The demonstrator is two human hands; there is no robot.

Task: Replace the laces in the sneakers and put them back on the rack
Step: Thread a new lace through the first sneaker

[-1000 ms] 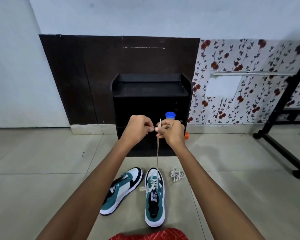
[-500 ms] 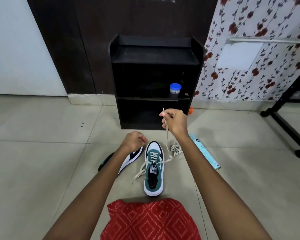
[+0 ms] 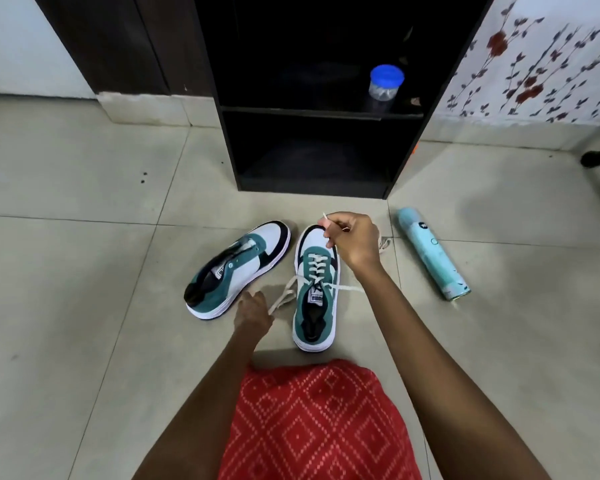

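1. The right grip [image 3: 352, 242] is clenched on one end of a cream flat shoelace [image 3: 313, 268]. Finger and thumb pinch it just below its tip, which sticks up above the knuckles.
2. The left grip [image 3: 253, 313] is low over the beige tiled floor [image 3: 84, 271], next to the lace's other loose end. I cannot tell whether its fingers grasp that end or only touch it.
3. The lace is threaded in crossings through the teal, white and black laced sneaker [image 3: 314, 306]. This shoe stands upright on the floor between the two forearms, with its toe toward the rack.
4. A matching unlaced sneaker [image 3: 236, 268] lies just to its left, angled, with its toe pointing up and to the right.
5. A small bundle of pale lace [image 3: 384, 244] shows from behind the right grip.
6. A light blue spray can [image 3: 433, 254] lies on its side on the floor, to the right.
7. The black open shoe rack [image 3: 229, 147] stands beyond the shoes, and a clear jar with a blue lid [image 3: 385, 83] sits on its shelf.
8. A red patterned cloth [image 3: 319, 420] covers the lap at the bottom of the view.
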